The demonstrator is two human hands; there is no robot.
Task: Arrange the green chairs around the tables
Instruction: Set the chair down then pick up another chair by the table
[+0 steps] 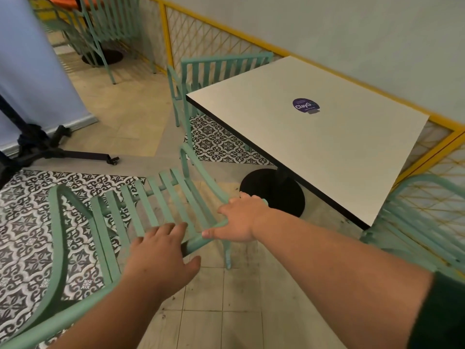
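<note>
Two hands are on the near chair (151,202), a green slatted armchair with its back toward us. It stands on the floor just off the near left edge of the white surface (339,147) and is not tucked under it.

We record the right hand (241,217) on the corner of the chair's top rail, the end closest to the surface. Its fingers (247,197) are curled over the rail and the thumb lies along it, a firm grip.

The left hand (161,258) lies across the same rail, farther from the surface. Its fingers (166,229) are nearly straight and reach over the slats with the thumb spread wide. We see them closed on nothing.

A second green chair (214,69) stands upright against the far end of the surface. A third green chair (422,222) sits at the surface's right end, only partly in view and blurred.

A purple sticker (305,105) lies near the middle of the surface. A black round base (274,192) stands beneath the surface. A yellow railing (201,34) runs along the wall behind it.
</note>
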